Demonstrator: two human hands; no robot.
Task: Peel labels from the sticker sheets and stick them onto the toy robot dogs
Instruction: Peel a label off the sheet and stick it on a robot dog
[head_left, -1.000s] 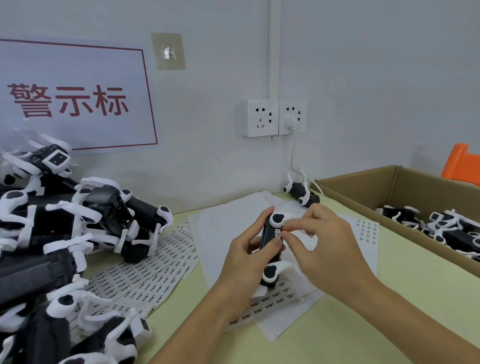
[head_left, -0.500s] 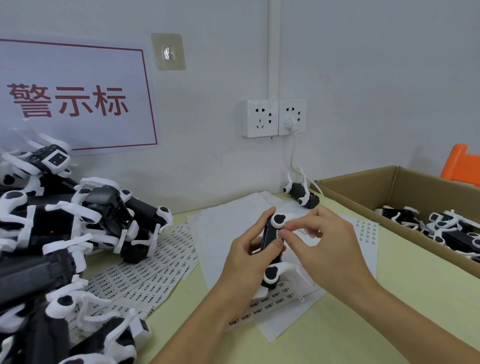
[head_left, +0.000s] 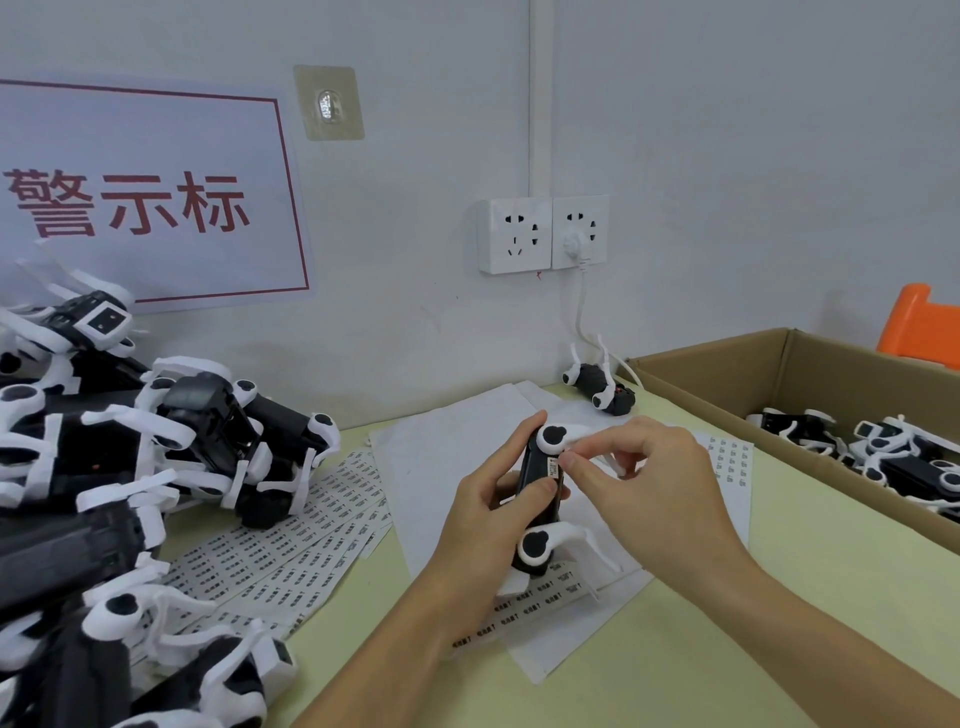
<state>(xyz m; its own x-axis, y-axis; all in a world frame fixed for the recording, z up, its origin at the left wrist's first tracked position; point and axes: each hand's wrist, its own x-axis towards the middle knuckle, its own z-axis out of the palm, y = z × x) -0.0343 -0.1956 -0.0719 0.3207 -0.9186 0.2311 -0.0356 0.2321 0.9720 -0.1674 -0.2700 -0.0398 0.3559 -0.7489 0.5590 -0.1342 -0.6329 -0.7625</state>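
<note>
My left hand (head_left: 488, 519) grips a black-and-white toy robot dog (head_left: 540, 499) on its side above the papers at the table's middle. A small white label (head_left: 554, 466) lies on the dog's black body. My right hand (head_left: 649, 483) has its fingertips pinched at that label, touching it. Under the dog lies a sticker sheet (head_left: 530, 603) with rows of printed labels. More sticker sheets (head_left: 291, 551) fan out to the left.
A heap of toy robot dogs (head_left: 104, 493) fills the left side. One more dog (head_left: 597, 387) lies by the wall under the sockets (head_left: 543, 234). A cardboard box (head_left: 727, 395) on the right holds several dogs. Another sticker sheet (head_left: 730, 462) lies beside the box.
My right fingertips have slid slightly along the label on the dog's body. My left hand keeps the dog in about the same place.
</note>
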